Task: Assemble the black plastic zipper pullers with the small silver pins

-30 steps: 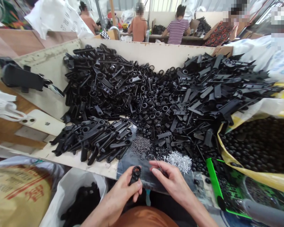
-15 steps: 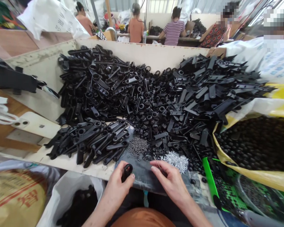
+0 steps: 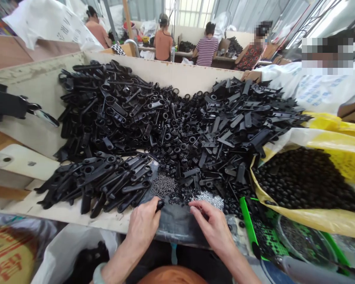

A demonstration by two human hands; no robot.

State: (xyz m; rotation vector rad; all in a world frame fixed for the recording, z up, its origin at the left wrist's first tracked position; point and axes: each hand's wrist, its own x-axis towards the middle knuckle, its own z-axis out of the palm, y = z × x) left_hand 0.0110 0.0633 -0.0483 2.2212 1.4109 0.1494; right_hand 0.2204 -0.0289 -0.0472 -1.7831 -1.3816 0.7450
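Observation:
My left hand (image 3: 144,221) is closed around a black plastic part (image 3: 160,205). Only its rounded end shows past my fingers; the rest is hidden in the grip. To its right, my right hand (image 3: 210,221) pinches something thin, like a fine metal rod, between thumb and fingertips. Its full shape is too small to make out. Both hands hover over the front of a dark work mat (image 3: 174,221). Just beyond my fingers lie a heap of small grey pins (image 3: 165,186) and a heap of shiny silver pins (image 3: 210,199).
Black plastic handles (image 3: 106,177) lie in rows at left, before large piles of black parts (image 3: 130,106). At right stand a yellow-white sack (image 3: 256,173) of black pieces and a green tray (image 3: 248,228). A white sack (image 3: 49,252) is low left. Several people sit beyond the partition.
My left hand has turned, so the part's ring end, seen face-on before, now shows only as a dark rounded tip. My right hand keeps its pinch. The whole view has shifted slightly.

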